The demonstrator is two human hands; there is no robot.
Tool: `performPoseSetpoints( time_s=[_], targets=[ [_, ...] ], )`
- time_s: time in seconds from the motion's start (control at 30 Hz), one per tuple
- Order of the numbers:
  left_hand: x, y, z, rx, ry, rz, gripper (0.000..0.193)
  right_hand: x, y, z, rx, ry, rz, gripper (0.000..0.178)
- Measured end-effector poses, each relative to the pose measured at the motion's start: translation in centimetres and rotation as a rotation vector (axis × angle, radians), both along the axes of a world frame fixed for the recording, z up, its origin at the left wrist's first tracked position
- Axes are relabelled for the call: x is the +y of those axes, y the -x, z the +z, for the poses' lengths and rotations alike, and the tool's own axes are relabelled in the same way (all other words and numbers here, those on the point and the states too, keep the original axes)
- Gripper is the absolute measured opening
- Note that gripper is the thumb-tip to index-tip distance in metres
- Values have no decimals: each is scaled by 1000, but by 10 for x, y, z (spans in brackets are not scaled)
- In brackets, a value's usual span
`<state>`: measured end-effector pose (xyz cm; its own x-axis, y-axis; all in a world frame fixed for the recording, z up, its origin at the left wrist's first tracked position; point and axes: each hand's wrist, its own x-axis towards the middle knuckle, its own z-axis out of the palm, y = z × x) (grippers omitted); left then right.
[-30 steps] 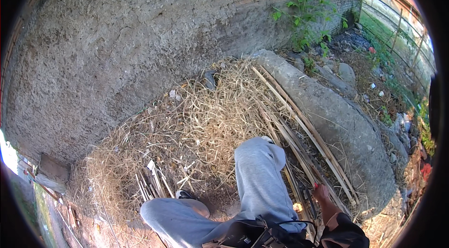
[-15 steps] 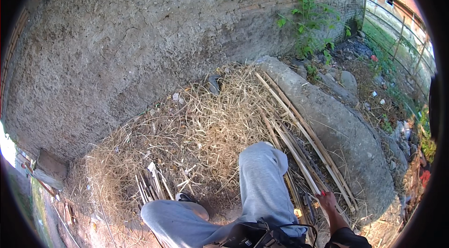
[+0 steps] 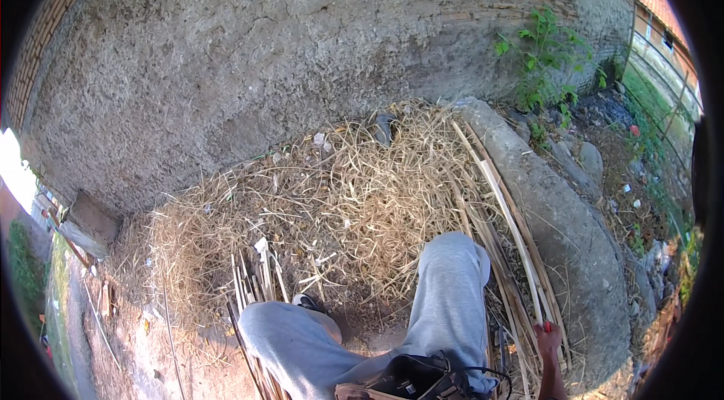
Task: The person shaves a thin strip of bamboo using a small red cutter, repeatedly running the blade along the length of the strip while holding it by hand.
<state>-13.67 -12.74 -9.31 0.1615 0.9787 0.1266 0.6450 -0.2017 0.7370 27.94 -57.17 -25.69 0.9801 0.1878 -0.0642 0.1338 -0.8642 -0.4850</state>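
Observation:
At the lower right, my right hand [image 3: 549, 338] is closed around the near end of a pale split bamboo strip [image 3: 514, 230]. A small red thing shows at its fingers; its kind I cannot make out. The strip slants away across other bamboo strips [image 3: 490, 249] lying beside my right leg, next to a long concrete block. My left hand is out of view. More bamboo strips [image 3: 264, 275] lie in a bundle by my left knee, partly hidden by the leg.
Curly shavings [image 3: 392, 181] cover the ground before my grey-trousered legs [image 3: 449, 287]. Behind them rises a rough wall [image 3: 286, 61]. The concrete block [image 3: 558, 219] bounds the right side, with a leafy plant [image 3: 543, 57] beyond. A black bag with a cable [image 3: 415, 376] sits at my lap.
My view has shifted left, moving the scene rightward. The pale strip held by my right hand now lies farther right, nearer the concrete block and over other strips.

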Motion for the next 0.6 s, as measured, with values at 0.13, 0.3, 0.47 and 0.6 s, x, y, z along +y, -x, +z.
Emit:
performPoseSetpoints(
  time_s=[0.13, 0.3, 0.47, 0.6],
  targets=[
    [-14, 37, -28, 18, 50, 120, 26, 16, -15, 8, -313, 146, -163, 35],
    [-37, 80, -61, 54, 110, 267, 27, 41, -32, 54, -313, 227, -194, 39],
    [-60, 113, -93, 82, 192, 372, 29, 65, -39, 122, -459, 272, -237, 34],
    [-76, 131, -112, 103, 257, 437, 30, 67, -59, 152, -509, 262, -267, 32]
  ],
)
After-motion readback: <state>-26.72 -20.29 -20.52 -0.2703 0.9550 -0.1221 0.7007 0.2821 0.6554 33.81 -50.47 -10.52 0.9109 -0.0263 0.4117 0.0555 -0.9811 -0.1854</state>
